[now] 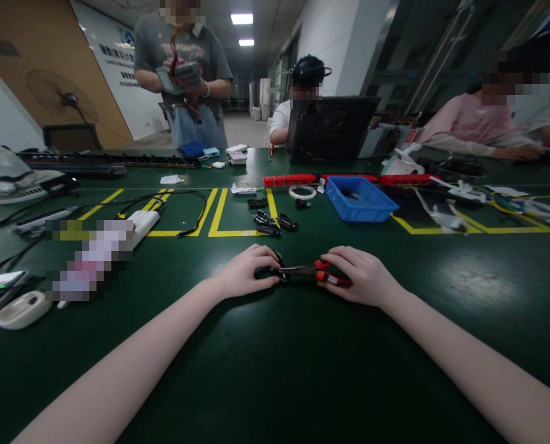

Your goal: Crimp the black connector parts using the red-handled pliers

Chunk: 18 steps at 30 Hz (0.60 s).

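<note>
My right hand point(361, 276) is closed round the red handles of needle-nose pliers point(303, 270), whose dark jaws point left. The jaw tips reach a small black part point(266, 272) between the thumb and fingers of my left hand point(245, 271). My fingers hide much of that part, so its kind cannot be made out. Both hands are just above the green table or resting on it. Beyond them lie several similar black pieces point(268, 223) on the tabletop, by a yellow taped line.
A blue bin point(361, 199) stands beyond my right hand, with a white ring point(302, 192) to its left. Red strips point(288, 180) lie behind. Cables and a white power strip point(144, 223) are at left. Other people are across the table near a black monitor point(330, 129).
</note>
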Each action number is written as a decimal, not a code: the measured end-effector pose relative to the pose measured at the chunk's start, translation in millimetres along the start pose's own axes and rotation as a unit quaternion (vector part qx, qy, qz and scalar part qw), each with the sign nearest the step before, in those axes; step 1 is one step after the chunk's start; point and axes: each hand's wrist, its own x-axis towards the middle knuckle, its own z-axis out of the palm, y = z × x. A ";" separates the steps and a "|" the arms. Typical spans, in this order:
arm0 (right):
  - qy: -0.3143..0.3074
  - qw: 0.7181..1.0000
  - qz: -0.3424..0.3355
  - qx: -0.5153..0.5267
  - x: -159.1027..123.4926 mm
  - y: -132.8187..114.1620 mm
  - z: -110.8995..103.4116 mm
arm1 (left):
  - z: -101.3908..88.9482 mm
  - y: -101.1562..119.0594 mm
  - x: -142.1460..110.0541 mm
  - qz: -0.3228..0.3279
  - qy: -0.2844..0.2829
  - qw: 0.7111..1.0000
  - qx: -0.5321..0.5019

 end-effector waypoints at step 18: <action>0.004 1.000 0.011 -0.021 -5.1 6.7 0.1 | 6.1 1.0 -1.0 0.046 0.012 0.983 0.177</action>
